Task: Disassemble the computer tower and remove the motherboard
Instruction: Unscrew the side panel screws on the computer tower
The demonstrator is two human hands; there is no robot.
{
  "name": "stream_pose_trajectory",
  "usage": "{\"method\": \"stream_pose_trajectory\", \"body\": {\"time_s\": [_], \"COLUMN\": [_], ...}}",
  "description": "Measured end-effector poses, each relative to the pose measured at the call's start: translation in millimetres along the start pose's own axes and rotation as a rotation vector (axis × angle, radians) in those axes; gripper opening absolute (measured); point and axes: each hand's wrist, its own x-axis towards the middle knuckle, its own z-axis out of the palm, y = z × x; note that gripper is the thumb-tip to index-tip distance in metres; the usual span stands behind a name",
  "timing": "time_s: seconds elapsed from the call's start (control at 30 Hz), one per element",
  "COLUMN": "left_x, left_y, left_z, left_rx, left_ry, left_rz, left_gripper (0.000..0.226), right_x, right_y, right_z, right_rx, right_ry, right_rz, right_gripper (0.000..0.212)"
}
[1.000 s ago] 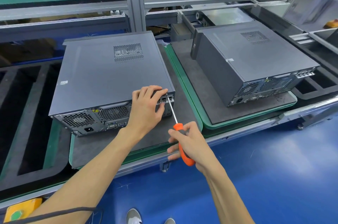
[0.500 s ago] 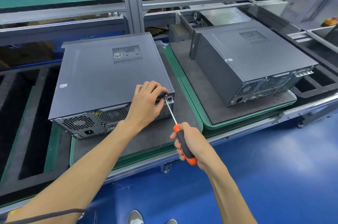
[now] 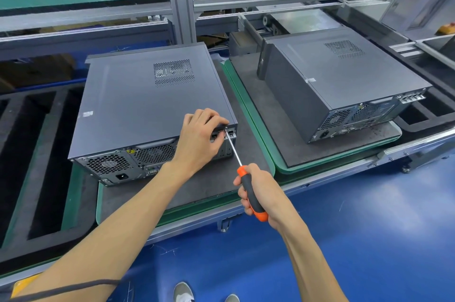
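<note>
The right hand (image 3: 264, 193) grips the orange screwdriver (image 3: 251, 192), its tip at the computer tower (image 3: 145, 102) back corner. The left hand (image 3: 199, 139) curls on that corner.

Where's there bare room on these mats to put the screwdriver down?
Bare mat lies in front of the near tower, between its rear face and the green front edge. More lies on the right mat, left of the second tower. The near tower's rear right corner is crowded: the left hand and the screwdriver, gripped by the right hand, meet there.
</note>
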Motion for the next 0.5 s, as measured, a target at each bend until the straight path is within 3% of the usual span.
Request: {"method": "stream_pose_trajectory", "body": {"time_s": [0.3, 0.5], "left_x": [0, 0], "left_y": [0, 1], "left_z": [1, 0], "left_rx": [0.004, -0.007], "left_ry": [-0.001, 0.021], "left_rz": [-0.004, 0.004], "left_gripper": [0.021, 0.021], "right_x": [5, 3], "right_y": [3, 14], "right_z": [0, -3], "right_rx": [0.020, 0.022], "right_ry": [-0.003, -0.098], "right_rz": [-0.025, -0.106], "right_gripper": [0.035, 0.025]}}
